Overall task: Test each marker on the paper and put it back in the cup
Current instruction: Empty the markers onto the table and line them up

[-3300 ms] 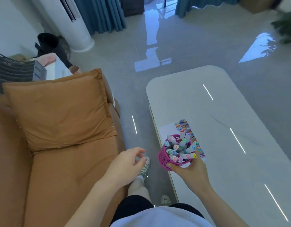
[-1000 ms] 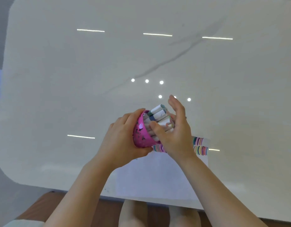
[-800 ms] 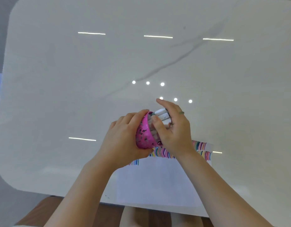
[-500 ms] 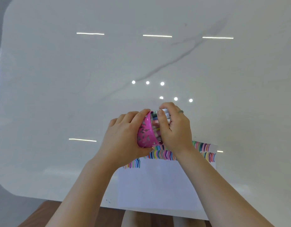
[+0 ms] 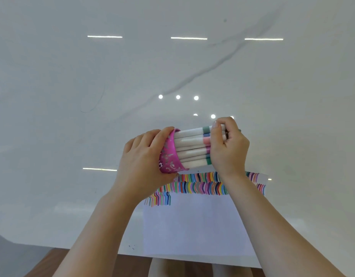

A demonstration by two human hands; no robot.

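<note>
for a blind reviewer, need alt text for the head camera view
The left hand grips a pink cup tipped on its side over a white table, while the right hand grips the ends of the markers sticking out of it. Beneath lies paper with rows of coloured test strokes.

One cup [image 5: 169, 156], one paper [image 5: 192, 226], six markers [image 5: 190, 141] visible.

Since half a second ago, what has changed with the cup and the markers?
The right hand, gripping the bundle of markers by their cap ends, has moved right, drawing them partway out of the pink cup, so more white barrel shows. The left hand still grips the cup, tipped on its side. The paper stays on the white table.
</note>
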